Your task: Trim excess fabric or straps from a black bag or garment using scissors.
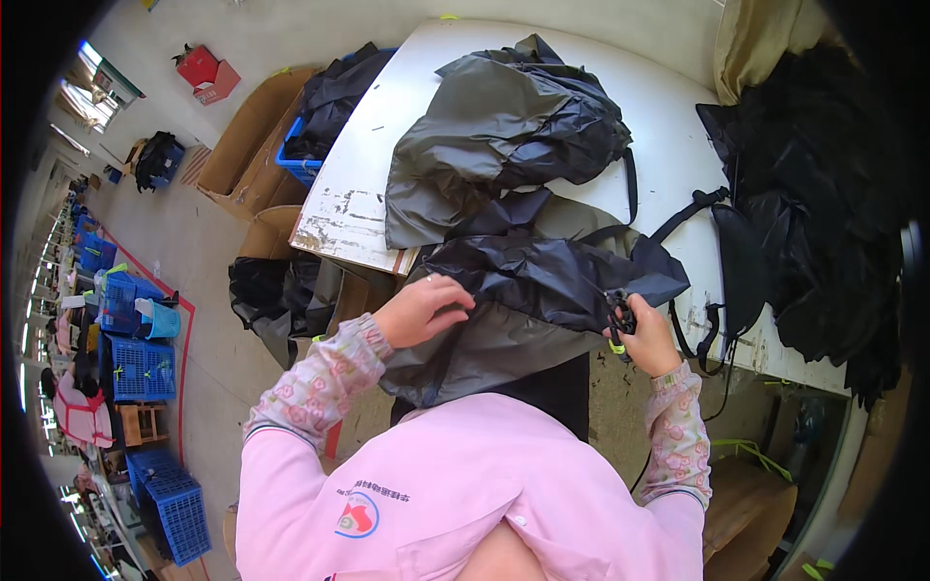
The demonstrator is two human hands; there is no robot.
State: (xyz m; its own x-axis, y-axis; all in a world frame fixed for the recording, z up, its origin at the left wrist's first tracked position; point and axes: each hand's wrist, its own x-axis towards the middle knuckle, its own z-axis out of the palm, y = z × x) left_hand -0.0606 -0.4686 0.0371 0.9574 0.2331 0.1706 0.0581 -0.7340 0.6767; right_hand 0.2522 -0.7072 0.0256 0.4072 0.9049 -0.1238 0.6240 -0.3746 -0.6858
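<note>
My right hand [649,339] is closed around small black scissors [618,308], with a bit of yellow-green by the handle. The blades point up at the fabric. In front of me lies a dark navy and grey bag-like piece of thin fabric [542,276], part of it on the table and part hanging over the near edge toward my lap. My left hand [423,310] hovers at the left side of this fabric, its fingers loosely bent with a gap to the thumb. Nothing shows in it.
Another crumpled grey and black fabric piece [494,126] rests farther back on the white table [334,208]. Black fabric with straps [814,213] is heaped at the right. Cardboard boxes [242,145] and a blue crate [302,167] stand left of the table. Blue baskets [143,368] line the far left.
</note>
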